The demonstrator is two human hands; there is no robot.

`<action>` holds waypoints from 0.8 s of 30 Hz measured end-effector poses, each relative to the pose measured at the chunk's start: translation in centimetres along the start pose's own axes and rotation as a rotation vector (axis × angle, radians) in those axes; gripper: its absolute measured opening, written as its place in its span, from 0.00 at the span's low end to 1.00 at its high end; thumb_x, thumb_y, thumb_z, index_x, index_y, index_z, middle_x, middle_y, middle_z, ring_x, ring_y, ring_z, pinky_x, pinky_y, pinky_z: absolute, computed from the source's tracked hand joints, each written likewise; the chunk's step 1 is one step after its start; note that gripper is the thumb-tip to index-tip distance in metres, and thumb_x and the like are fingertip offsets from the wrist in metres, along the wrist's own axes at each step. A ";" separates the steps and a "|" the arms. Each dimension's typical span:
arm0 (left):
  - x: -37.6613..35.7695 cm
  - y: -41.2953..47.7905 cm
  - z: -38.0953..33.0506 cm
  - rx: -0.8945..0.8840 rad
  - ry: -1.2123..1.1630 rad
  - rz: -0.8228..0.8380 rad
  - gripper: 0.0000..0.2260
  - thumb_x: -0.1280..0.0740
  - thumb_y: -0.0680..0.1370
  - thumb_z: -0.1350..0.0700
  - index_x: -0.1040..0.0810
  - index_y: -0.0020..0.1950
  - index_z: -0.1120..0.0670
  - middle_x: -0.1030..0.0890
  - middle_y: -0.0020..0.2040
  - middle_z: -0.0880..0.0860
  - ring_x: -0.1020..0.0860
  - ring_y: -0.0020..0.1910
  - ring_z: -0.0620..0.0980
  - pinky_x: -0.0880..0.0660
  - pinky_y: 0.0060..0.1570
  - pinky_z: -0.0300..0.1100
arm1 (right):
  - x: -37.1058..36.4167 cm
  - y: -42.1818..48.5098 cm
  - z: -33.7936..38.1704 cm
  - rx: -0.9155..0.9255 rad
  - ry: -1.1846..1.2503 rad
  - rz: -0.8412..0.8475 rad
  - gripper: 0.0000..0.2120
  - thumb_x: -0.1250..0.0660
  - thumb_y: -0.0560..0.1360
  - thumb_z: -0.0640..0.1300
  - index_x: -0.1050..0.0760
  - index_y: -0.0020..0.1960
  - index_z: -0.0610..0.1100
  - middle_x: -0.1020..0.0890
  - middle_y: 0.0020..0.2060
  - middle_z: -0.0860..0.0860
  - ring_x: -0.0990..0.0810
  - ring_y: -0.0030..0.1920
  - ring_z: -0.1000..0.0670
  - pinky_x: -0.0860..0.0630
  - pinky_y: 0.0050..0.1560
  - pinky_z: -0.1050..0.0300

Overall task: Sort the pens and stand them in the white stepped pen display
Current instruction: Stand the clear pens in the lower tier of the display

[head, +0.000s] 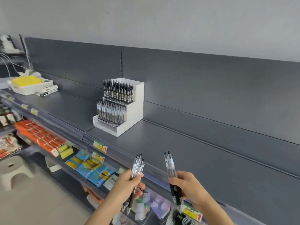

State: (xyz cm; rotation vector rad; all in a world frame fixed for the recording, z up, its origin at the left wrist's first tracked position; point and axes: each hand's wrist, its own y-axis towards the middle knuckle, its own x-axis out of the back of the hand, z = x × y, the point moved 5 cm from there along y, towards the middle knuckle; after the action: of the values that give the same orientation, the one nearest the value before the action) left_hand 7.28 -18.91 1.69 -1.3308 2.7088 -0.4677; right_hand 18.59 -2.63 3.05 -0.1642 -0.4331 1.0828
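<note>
The white stepped pen display (137,103) stands on the grey shelf (186,151), well beyond both hands. Dark pens (117,90) fill its top row and clear pens (110,112) stand in a lower row; the front step shows bare holes. My left hand (129,182) grips a bundle of several clear pens (138,164), tips down, at the shelf's front edge. My right hand (188,184) holds two or three clear pens with black grips (170,164), also click-end up. The hands are apart, not touching.
A white tray with yellow items (30,83) sits at the shelf's far left beside flat boxes. Below the shelf edge with price tags (100,146) lie orange packs (40,137), blue packets (90,169) and sponges. A white stool (14,169) stands on the floor at left.
</note>
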 end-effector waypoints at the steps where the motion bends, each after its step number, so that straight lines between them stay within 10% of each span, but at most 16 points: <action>1: 1.2 0.3 -0.1 0.012 -0.040 0.004 0.05 0.38 0.79 0.62 0.24 0.49 0.60 0.20 0.32 0.57 0.25 0.26 0.51 0.28 0.29 0.43 | -1.3 0.7 0.7 -0.001 0.005 0.026 0.10 0.36 0.76 0.38 0.33 0.37 0.40 0.33 0.26 0.50 0.34 0.25 0.52 0.36 0.30 0.61; 14: 10.4 10.3 -2.9 0.117 -0.261 0.008 0.06 0.37 0.79 0.59 0.23 0.52 0.59 0.17 0.35 0.57 0.20 0.31 0.54 0.25 0.32 0.44 | -12.6 13.6 8.7 0.086 -0.007 0.207 0.07 0.38 0.76 0.38 0.29 0.39 0.39 0.28 0.26 0.49 0.30 0.25 0.52 0.37 0.24 0.64; 18: 12.1 14.4 -5.2 0.140 -0.377 0.031 0.06 0.37 0.78 0.61 0.21 0.49 0.60 0.17 0.35 0.57 0.19 0.33 0.54 0.23 0.33 0.46 | -15.4 18.3 12.0 0.118 -0.061 0.157 0.08 0.37 0.74 0.36 0.25 0.46 0.31 0.19 0.35 0.40 0.19 0.34 0.43 0.21 0.34 0.52; 24: 15.7 19.3 -7.9 0.129 -0.428 0.047 0.09 0.40 0.80 0.62 0.21 0.51 0.61 0.16 0.38 0.57 0.18 0.39 0.55 0.23 0.41 0.48 | -17.0 24.0 16.3 0.247 -0.376 -0.006 0.10 0.39 0.76 0.40 0.30 0.36 0.41 0.31 0.26 0.53 0.36 0.27 0.54 0.40 0.27 0.65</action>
State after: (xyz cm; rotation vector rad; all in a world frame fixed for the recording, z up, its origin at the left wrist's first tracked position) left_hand -18.71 -18.36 4.09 -1.1728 2.3133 -0.3047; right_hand -14.57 -7.75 5.29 0.2636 -0.6300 1.1543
